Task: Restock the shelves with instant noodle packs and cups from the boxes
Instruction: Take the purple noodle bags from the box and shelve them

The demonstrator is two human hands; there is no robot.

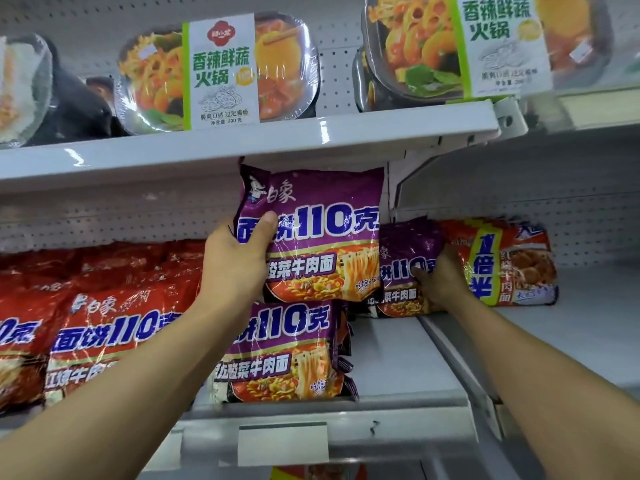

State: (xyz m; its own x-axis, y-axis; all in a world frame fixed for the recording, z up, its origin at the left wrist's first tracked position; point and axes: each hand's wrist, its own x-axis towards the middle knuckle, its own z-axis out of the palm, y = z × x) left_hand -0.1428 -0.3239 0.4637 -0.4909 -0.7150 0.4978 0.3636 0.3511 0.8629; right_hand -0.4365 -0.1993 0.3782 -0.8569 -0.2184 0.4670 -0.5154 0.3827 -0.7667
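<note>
Two purple noodle packs held — left hand (239,258) grips the upright pack (311,233), right hand (440,282) clutches the smaller pack (408,268) on the shelf (398,358)

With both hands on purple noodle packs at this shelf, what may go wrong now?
1. The raised purple pack, pinched only at its edge by the left hand, may slip from that grip.
2. Its top sits close under the upper shelf and may catch there.
3. The right hand, handling the smaller purple pack, may disturb the red pack beside it.
</note>
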